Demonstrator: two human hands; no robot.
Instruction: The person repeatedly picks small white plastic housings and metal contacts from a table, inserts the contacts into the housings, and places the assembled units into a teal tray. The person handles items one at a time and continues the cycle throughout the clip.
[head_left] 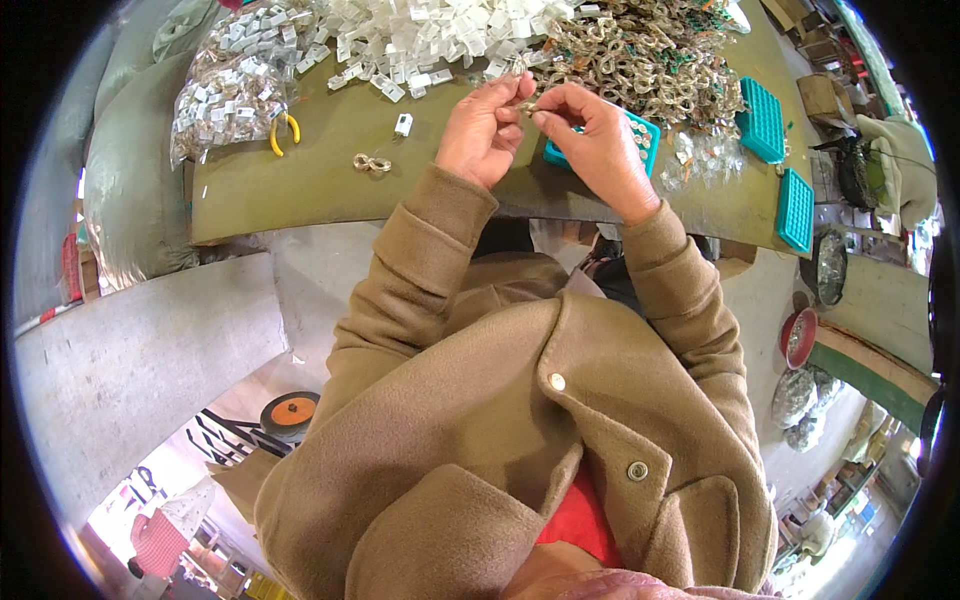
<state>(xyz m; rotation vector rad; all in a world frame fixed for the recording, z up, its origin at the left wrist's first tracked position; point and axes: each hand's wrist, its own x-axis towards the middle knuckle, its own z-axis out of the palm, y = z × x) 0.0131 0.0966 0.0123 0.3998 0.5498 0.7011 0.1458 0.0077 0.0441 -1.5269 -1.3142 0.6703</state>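
My left hand (485,132) and my right hand (602,140) meet over the far part of the table, fingertips almost touching. Between them they pinch a thin, clear-brown coiled wire (530,108); most of it is hidden by the fingers. Under my right hand sits a turquoise tray (652,160) holding several small round pieces. Left of my left hand lie a single white plastic housing (403,125) and a wire bundle twisted into a figure eight (372,163). Beyond the hands spread a heap of white and clear plastic housings (430,45) and a heap of coiled wire bundles (655,60).
Bags of white housings (225,115) and yellow-handled pliers (285,135) occupy the table's left. To the right are small clear pieces (705,158) and two more turquoise trays, one larger (762,120) and one smaller (795,210). Large sacks (135,180) stand beyond the left edge.
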